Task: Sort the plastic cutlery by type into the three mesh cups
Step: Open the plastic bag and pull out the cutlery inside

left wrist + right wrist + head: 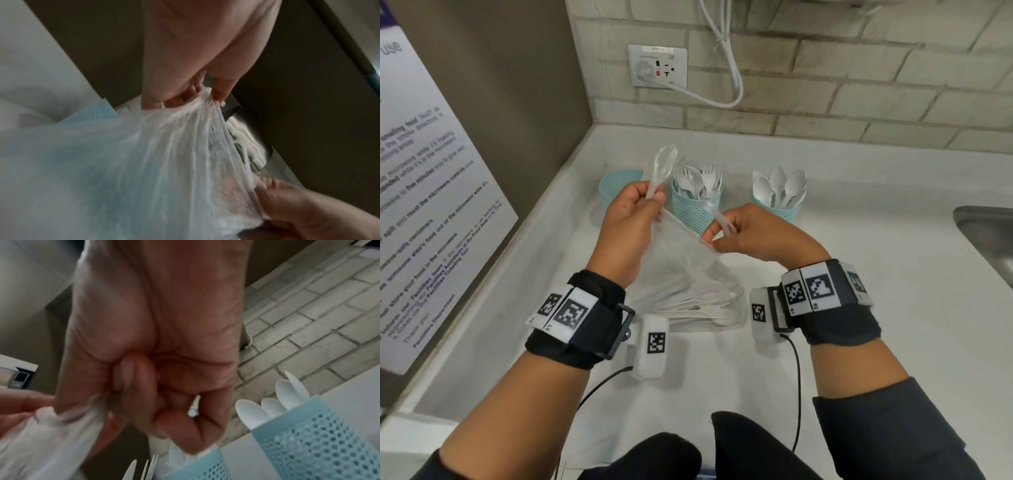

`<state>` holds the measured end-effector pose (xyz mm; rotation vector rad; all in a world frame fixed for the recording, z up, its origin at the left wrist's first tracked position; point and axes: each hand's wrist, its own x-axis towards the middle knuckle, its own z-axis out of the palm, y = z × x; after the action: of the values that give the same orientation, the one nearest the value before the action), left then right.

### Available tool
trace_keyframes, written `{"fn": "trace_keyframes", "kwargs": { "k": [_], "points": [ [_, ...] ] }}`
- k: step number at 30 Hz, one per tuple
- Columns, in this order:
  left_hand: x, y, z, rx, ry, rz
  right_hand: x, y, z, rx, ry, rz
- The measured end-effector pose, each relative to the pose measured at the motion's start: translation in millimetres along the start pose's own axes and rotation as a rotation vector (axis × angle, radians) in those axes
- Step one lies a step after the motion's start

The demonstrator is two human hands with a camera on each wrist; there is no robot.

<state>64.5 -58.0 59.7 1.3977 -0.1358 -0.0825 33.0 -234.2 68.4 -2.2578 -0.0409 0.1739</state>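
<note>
Your left hand (631, 222) pinches one edge of the clear plastic bag (681, 260) at centre frame and also grips a clear spoon (659, 169); your right hand (753, 236) pinches the opposite edge along with another clear utensil (719, 216). Judged purpose: spreading the mouth to reach the cutlery inside. Both wrists are raised, fingers curled tight. Above them, the middle cup (697, 209) holds forks and spoons mixed, the right cup (777, 209) spoons, and the left cup (616, 188) shows no contents.

Both hands (631, 222) (751, 233) raised, fingers pinched shut.
</note>
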Motion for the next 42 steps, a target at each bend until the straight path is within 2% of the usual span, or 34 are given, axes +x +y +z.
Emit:
{"fn": "trace_keyframes", "kwargs": {
  "k": [3, 5, 9, 12, 17, 19, 21, 23, 26, 29, 31, 34, 39, 42],
  "points": [
    [-1, 3, -3, 0.105, 0.085, 0.099, -2, 1, -11, -0.091, 0.020, 0.056],
    [-2, 6, -3, 0.138, 0.087, 0.130, 0, 1, -14, -0.083, 0.069, 0.052],
    [-2, 22, -3, 0.061, 0.027, 0.055, 4, -13, -8, -0.052, 0.195, -0.148],
    [-1, 32, -2, -0.044, 0.014, 0.003, 6, -28, 4, -0.096, 0.154, -0.221],
    [1, 38, -3, -0.164, 0.039, -0.054, 16, -25, 25, -0.291, 0.070, -0.155],
    [4, 38, -9, -0.153, 0.069, -0.058, 19, -18, 27, -0.283, 0.081, -0.111],
    [6, 37, -15, -0.020, 0.091, -0.059, 20, -13, 22, -0.231, 0.094, -0.075],
    [5, 37, -19, 0.287, 0.046, -0.047, 18, -10, 18, -0.177, 0.103, -0.049],
    [3, 28, -21, 0.823, -0.174, -0.054, 14, -11, 15, 0.024, 0.114, -0.044],
    [3, 18, -21, 1.024, -0.314, -0.116, 13, -13, 16, 0.174, 0.079, -0.044],
    [5, 13, -22, 1.028, -0.314, -0.136, 14, -13, 17, 0.200, 0.050, -0.022],
    [4, 11, -20, 0.909, -0.312, -0.155, 15, -11, 17, 0.171, 0.043, -0.012],
    [3, 10, -20, 0.702, -0.262, -0.193, 15, -7, 17, -0.020, -0.095, 0.015],
    [4, 5, -21, 0.643, -0.230, -0.250, 15, -4, 17, -0.109, -0.113, 0.050]
  ]
}}
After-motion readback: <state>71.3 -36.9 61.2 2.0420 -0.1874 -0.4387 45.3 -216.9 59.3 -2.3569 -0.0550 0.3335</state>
